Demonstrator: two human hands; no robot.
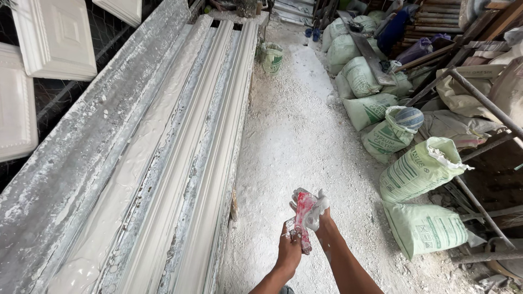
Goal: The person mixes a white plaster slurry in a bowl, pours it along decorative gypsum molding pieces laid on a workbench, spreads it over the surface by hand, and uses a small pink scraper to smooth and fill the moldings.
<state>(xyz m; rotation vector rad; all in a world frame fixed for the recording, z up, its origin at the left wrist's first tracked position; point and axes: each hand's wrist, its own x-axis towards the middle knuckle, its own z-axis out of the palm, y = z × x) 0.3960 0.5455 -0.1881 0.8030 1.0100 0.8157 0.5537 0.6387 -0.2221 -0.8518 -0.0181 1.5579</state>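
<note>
- A long grey mould bench (81, 163) filled the left half, wet white plaster lying in its channels.
- The floor (294, 136), dusted white, ran up the middle.
- Pale green sacks (422, 169) with darker green print lay stacked along the right edge; one at upper centre stood open.
- White square panels (54, 38) hung at upper left.
- At bottom centre, the left hand (289, 251) gripped the lower end of a red, plaster-smeared tool (303, 218).
- The right hand (318, 213), whitened, closed round its upper end.

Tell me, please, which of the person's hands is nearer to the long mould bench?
Left. The left hand, gripping the red tool, sits closer to the long mould bench; the right hand is farther out over the floor.
</note>
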